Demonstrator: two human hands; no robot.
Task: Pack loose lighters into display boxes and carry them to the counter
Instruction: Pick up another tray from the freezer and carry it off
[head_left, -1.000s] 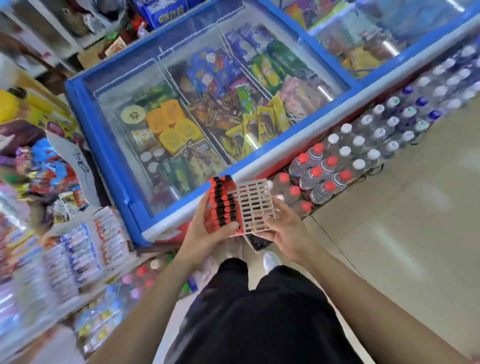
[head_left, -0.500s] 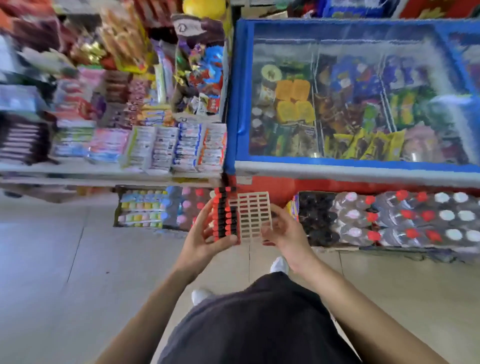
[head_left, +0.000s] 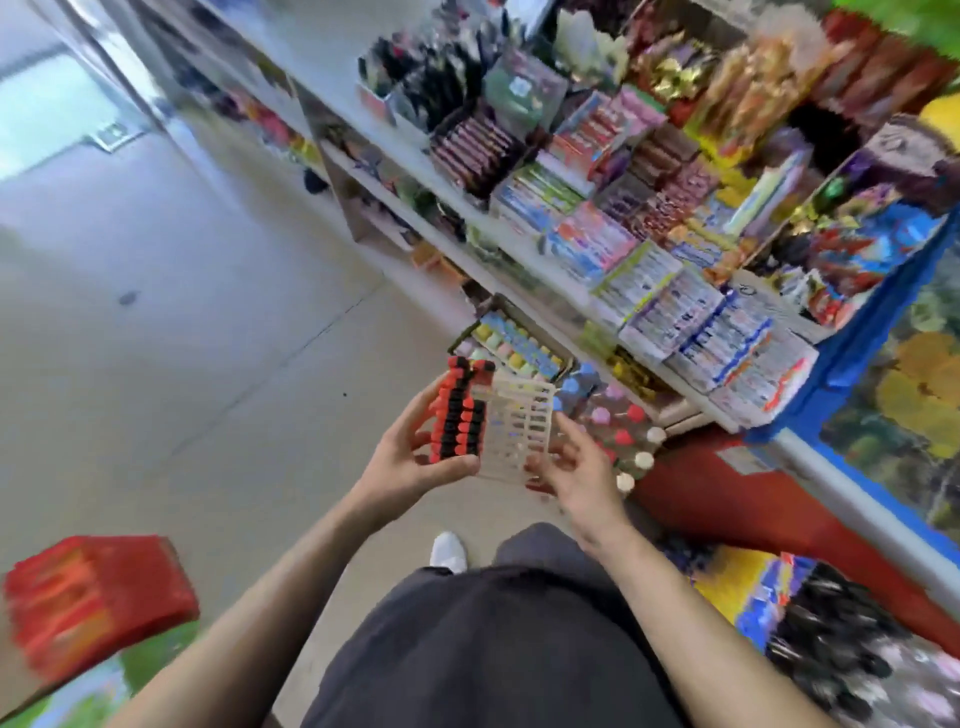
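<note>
Blurry red box (head_left: 93, 603) sits way down-left of the display tray (head_left: 519, 431). My left hand (head_left: 410, 462) is curled round the tray's left side, thumb across the front, where red-and-black lighters (head_left: 460, 415) fill the slots in tight rows. The rest of that white plastic grid is open square cells. My right hand (head_left: 582, 467) is half open, fingers spread against the tray's right edge; can't tell if it's actually gripping.
</note>
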